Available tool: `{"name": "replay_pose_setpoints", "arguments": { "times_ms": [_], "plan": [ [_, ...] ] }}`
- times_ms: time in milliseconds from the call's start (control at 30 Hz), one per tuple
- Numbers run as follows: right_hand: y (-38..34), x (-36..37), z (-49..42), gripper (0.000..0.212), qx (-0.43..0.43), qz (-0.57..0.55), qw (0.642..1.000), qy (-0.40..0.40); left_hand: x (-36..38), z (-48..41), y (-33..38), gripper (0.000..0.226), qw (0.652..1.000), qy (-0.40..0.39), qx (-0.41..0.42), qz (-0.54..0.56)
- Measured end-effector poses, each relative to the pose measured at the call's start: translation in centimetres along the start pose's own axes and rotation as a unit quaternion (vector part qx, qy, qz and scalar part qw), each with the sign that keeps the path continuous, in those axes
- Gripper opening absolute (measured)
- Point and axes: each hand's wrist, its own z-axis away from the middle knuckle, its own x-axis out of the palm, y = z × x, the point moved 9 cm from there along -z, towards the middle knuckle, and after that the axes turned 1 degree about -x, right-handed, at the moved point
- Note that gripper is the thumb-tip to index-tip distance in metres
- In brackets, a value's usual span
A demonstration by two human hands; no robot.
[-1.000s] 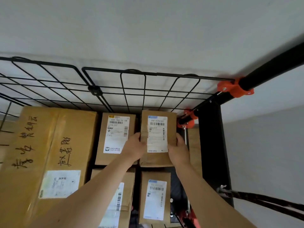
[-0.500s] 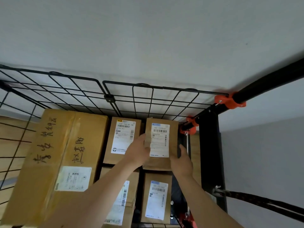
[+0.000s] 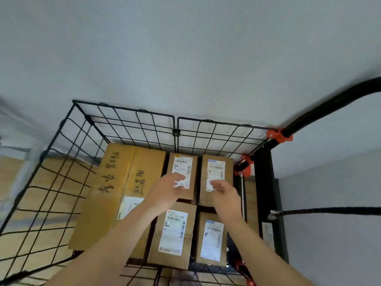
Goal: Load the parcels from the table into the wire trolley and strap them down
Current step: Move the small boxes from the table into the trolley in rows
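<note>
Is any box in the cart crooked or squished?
Nothing looks squished or spilled. The four small parcels sit in a tidy two-by-two block. Only the big box beside them seems slightly askew to the wire trolley, though the wide lens may exaggerate that.

Carrier: wire trolley; blk mesh panels on far + L sides, solid blk upright frame on R.
Handle: blk bar at top R, fixed to frame by orange clamps.
Load, L half: large carton, lying flat, handwritten chars + white label on top; far end near the far mesh.
Load, far R: far-L parcel just beside far-R parcel, labels up.
Load, near R: near-L parcel + near-R parcel, labels up, narrow gap btwn.
Layout: 4 small parcels in 2x2 block, just beside the carton.
Under parcels: hidden, can't tell.
</note>
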Motion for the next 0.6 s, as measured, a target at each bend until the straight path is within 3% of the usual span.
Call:
{"name": "replay_pose_setpoints", "arguments": {
  "times_ms": [267, 600],
  "plan": [
    [-9.0, 4.7, 11.0, 0.027, -0.102, -0.033, 0.994, 0.001, -9.9, 11.8, -1.6, 0.040, 0.995, 0.072, 0.074, -0.001],
    [-20.8, 18.3, 26.8, 0.024, -0.221, -0.063, 0.971, -0.070, -25.2, 27.4, -11.4, 0.036, 0.969, 0.223, 0.109, 0.015]
  ]
}}
